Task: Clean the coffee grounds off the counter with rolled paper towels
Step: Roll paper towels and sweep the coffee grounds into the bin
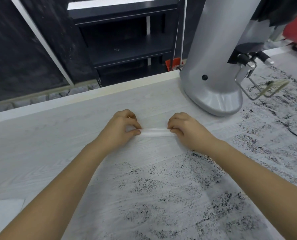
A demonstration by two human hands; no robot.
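A thin white paper towel (154, 132) lies rolled into a narrow strip on the pale wood-grain counter (40, 144). My left hand (122, 129) pinches its left end between thumb and curled fingers. My right hand (184, 129) pinches its right end the same way. Dark coffee grounds (161, 184) are scattered over the counter in front of the roll and between my forearms. More grounds (274, 122) spread across the counter to the right.
A silver coffee grinder (215, 66) stands on the counter at the back right, with a wire holder (258, 87) sticking out of it. A flat white sheet (4, 215) lies at the near left. Beyond the counter's far edge stands a black shelf unit (127, 40).
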